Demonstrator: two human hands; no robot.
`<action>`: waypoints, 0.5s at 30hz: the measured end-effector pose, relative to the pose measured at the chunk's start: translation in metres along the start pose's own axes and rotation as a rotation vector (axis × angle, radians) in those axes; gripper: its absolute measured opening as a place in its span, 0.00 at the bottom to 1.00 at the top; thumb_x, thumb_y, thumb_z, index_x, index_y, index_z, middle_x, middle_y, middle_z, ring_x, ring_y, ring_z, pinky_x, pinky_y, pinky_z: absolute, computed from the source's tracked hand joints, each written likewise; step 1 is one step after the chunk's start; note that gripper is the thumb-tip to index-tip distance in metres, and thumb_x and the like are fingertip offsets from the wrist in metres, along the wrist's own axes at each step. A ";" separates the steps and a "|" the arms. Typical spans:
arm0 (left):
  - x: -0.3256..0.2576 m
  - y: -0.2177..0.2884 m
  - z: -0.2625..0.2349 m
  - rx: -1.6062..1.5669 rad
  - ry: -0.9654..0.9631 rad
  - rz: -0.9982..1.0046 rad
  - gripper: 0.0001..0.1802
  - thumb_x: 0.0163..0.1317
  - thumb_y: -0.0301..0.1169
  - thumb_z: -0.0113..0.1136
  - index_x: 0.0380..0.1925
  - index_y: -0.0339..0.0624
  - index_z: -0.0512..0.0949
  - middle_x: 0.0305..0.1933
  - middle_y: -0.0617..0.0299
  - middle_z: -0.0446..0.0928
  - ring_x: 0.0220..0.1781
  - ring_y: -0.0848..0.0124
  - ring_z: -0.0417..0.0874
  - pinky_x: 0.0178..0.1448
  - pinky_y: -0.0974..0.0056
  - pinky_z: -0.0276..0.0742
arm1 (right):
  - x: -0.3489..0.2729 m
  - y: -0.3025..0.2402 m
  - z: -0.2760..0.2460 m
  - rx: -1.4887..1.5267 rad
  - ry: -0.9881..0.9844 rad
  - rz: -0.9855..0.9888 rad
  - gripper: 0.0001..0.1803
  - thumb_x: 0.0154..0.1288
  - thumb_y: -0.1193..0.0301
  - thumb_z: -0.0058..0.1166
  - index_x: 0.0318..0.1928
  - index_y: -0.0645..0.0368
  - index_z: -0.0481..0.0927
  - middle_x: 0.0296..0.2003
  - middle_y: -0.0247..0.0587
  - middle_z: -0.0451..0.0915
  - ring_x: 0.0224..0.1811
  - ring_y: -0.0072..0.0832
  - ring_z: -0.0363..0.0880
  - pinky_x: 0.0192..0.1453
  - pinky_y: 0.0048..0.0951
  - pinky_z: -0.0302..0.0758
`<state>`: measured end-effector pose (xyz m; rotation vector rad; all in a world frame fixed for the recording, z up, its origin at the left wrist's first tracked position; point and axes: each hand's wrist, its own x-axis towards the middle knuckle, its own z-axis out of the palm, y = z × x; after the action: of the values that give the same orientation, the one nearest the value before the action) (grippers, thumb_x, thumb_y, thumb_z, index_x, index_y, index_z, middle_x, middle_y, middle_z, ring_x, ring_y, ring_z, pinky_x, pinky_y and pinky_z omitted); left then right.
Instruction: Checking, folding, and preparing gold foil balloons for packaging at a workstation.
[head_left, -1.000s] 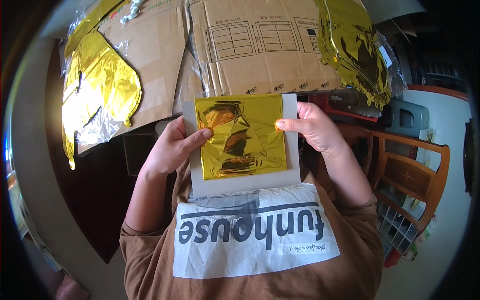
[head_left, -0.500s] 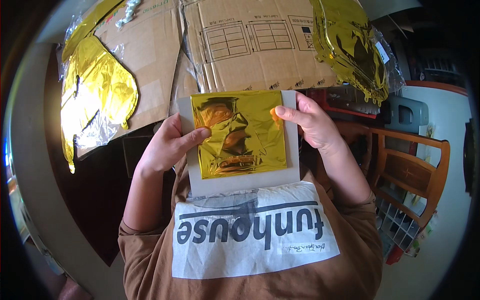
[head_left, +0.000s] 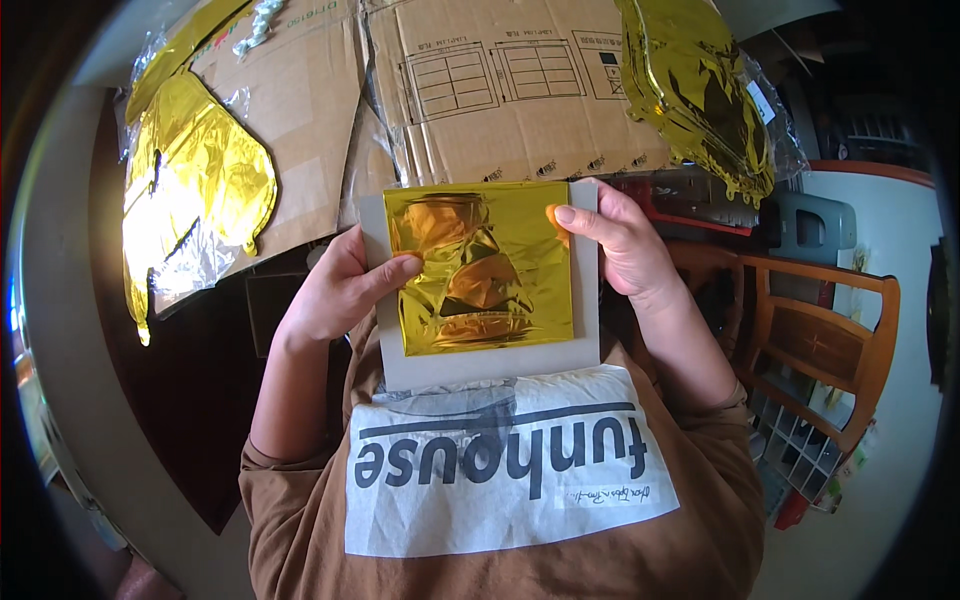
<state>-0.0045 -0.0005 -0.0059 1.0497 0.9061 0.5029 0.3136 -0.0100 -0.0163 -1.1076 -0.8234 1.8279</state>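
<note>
Between my hands is a flat square of shiny gold foil (head_left: pixel 530 300), folded and creased, lying on a slightly larger pale grey card (head_left: pixel 490 374). My left hand (head_left: pixel 345 285) grips the left edge, its thumb pressed on the foil and its fingers behind the card. On the right edge, my right hand (head_left: pixel 622 240) pinches foil and card together, thumb on top near the upper corner, fingers mostly hidden behind. Both are held in front of my chest, at the near edge of the cardboard.
Flattened brown cardboard (head_left: pixel 470 130) covers the surface ahead. A gold foil balloon, uninflated (head_left: pixel 215 150), drapes over its left side, and another gold foil piece (head_left: pixel 700 90) hangs at the right. A wooden chair (head_left: pixel 820 330) stands at the right, near a grey-green plastic stool (head_left: pixel 810 228).
The foil and card have shifted very slightly, and the reflections on the foil differ. Both hands keep the same hold.
</note>
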 end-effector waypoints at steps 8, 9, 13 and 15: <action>-0.002 0.005 0.002 0.009 -0.059 0.076 0.19 0.74 0.31 0.59 0.60 0.34 0.74 0.54 0.64 0.82 0.55 0.78 0.79 0.62 0.67 0.74 | 0.002 0.008 0.003 0.255 0.025 -0.087 0.27 0.63 0.72 0.68 0.61 0.60 0.75 0.47 0.33 0.81 0.50 0.20 0.78 0.58 0.24 0.72; -0.002 0.005 0.002 0.016 -0.066 0.079 0.19 0.74 0.31 0.59 0.60 0.34 0.74 0.54 0.64 0.82 0.55 0.78 0.79 0.63 0.67 0.74 | 0.001 0.005 0.008 0.258 0.003 -0.111 0.25 0.63 0.72 0.68 0.60 0.59 0.77 0.47 0.32 0.81 0.50 0.20 0.78 0.58 0.23 0.72; -0.004 0.002 0.002 0.002 -0.080 0.072 0.19 0.74 0.31 0.59 0.60 0.33 0.74 0.54 0.64 0.82 0.56 0.77 0.78 0.63 0.66 0.74 | 0.001 0.010 -0.001 0.076 -0.035 -0.079 0.17 0.65 0.70 0.66 0.54 0.57 0.84 0.47 0.33 0.85 0.50 0.18 0.79 0.59 0.24 0.73; -0.006 -0.001 0.001 0.003 -0.084 0.069 0.19 0.74 0.31 0.59 0.60 0.33 0.73 0.54 0.63 0.82 0.56 0.77 0.78 0.63 0.66 0.74 | -0.003 0.011 0.001 0.058 -0.020 -0.029 0.14 0.66 0.70 0.65 0.51 0.58 0.86 0.46 0.33 0.86 0.50 0.17 0.80 0.60 0.25 0.74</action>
<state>-0.0070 -0.0061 -0.0041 1.1002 0.7988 0.5108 0.3105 -0.0176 -0.0238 -1.0372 -0.7894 1.8297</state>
